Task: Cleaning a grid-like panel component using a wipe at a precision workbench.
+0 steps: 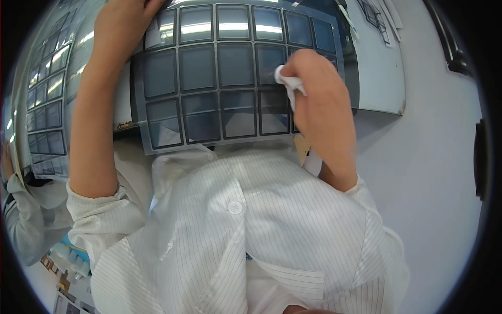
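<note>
White table surface (381, 78), visible right of the right hand (320, 86). The 2 hands are apart: the right pinches a white wipe (292, 83) over the gridded sheet (235, 64) lying between them; the left hand (125, 13) is cropped, its grip indeterminable.

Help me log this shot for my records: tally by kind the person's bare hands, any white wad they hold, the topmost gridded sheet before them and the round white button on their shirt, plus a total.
Hands: 2 (left hand, right hand)
Wad: 1, in the right hand
Sheet: 1
Button: 1
Total: 5
</note>
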Demonstrator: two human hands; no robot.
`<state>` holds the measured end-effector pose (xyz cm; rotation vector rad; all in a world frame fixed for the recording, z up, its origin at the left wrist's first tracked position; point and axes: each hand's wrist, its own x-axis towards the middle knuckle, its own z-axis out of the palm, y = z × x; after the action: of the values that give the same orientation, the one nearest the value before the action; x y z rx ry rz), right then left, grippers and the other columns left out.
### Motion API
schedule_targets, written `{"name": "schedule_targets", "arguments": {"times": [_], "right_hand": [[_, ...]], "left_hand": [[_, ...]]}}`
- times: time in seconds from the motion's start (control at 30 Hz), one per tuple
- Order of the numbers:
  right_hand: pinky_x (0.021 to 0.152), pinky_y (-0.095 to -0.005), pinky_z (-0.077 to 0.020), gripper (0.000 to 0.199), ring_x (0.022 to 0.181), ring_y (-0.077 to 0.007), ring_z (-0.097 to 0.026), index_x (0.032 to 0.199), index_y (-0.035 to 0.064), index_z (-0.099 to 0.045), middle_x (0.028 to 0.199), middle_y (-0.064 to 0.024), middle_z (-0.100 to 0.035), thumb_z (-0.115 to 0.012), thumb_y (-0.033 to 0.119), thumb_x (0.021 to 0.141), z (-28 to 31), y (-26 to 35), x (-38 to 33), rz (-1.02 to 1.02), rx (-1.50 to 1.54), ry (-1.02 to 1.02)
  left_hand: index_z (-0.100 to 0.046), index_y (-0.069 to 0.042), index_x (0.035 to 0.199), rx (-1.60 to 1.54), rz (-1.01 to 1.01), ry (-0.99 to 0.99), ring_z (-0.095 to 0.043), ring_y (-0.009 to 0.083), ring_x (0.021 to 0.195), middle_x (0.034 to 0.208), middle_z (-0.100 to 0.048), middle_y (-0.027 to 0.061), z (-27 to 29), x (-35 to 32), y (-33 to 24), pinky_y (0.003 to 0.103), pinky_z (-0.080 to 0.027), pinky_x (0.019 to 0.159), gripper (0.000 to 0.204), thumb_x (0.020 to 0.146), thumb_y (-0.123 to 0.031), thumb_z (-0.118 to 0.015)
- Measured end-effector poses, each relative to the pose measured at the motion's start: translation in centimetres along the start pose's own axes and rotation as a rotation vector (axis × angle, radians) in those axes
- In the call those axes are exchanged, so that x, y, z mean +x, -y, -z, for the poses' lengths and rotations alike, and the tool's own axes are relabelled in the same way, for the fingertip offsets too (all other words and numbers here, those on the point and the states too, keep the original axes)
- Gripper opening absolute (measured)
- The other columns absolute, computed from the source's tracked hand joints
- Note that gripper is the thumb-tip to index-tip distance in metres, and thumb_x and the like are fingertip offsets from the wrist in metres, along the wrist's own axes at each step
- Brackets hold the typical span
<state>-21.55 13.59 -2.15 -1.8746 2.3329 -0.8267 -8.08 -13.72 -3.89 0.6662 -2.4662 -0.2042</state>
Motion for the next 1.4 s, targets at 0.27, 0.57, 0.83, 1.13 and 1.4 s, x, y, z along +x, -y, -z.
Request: {"name": "schedule_targets", "arguments": {"times": [0.27, 0.57, 0.83, 1.13, 1.4], "right_hand": [[0.082, -0.0402, -0.0516, 0.031, 0.095, -0.0358, -0.063, 0.099, 0.0020, -0.061, 0.099, -0.0138, -0.064, -0.058, -0.016, 0.073, -2.1, 3.6, 1.7, 0.044, 0.188, 0.004], [0.080, -0.0396, -0.0524, 0.031, 0.095, -0.0359, -0.064, 0.099, 0.0017, -0.062, 0.099, -0.0135, -0.065, -0.058, -0.016, 0.074, -2.3, 3.1, 1.3, 0.030, 0.120, -0.072], [0.077, -0.0420, -0.0515, 0.027, 0.094, -0.0349, -0.063, 0.098, 0.0010, -0.060, 0.095, -0.0139, -0.063, -0.060, -0.014, 0.076, -1.7, 1.0, 0.6, 0.051, 0.058, -0.068], [0.077, -0.0398, -0.0509, 0.022, 0.093, -0.0339, -0.062, 0.098, 0.0023, -0.059, 0.096, -0.0130, -0.062, -0.060, -0.009, 0.079, -3.9, 5.0, 2.4, 0.095, 0.178, -0.055], [0.079, -0.0422, -0.0507, 0.026, 0.095, -0.0351, -0.062, 0.097, 0.0032, -0.060, 0.098, -0.0144, -0.061, -0.060, -0.012, 0.076, -0.8, 1.8, 0.2, -0.072, 0.050, -0.043]], "left_hand": [[-0.059, -0.002, 0.082, -0.007, 0.030, 0.048, -0.063, 0.0398, 0.081, 0.080, -0.064, 0.0201, -0.1, 0.8, -0.4, 0.048, -0.047, 0.071, 0.023, 0.092, -0.022, -0.067], [-0.060, -0.002, 0.083, 0.012, 0.023, 0.037, -0.063, 0.0400, 0.081, 0.080, -0.065, 0.0200, 0.0, 0.5, 0.1, 0.048, -0.047, 0.071, 0.024, 0.092, -0.023, -0.067], [-0.059, -0.002, 0.082, -0.008, 0.033, 0.008, -0.062, 0.0406, 0.080, 0.081, -0.065, 0.0205, 0.3, -0.3, 0.1, 0.048, -0.047, 0.070, 0.025, 0.092, -0.023, -0.067], [-0.059, -0.003, 0.083, -0.002, 0.014, 0.044, -0.063, 0.0405, 0.079, 0.080, -0.065, 0.0200, -0.6, 0.8, 0.2, 0.049, -0.047, 0.070, 0.024, 0.093, -0.024, -0.067], [-0.059, -0.003, 0.082, 0.041, 0.024, 0.027, -0.062, 0.0405, 0.078, 0.077, -0.064, 0.0202, 0.0, 0.2, 0.4, 0.049, -0.047, 0.069, 0.025, 0.092, -0.024, -0.068]]}}
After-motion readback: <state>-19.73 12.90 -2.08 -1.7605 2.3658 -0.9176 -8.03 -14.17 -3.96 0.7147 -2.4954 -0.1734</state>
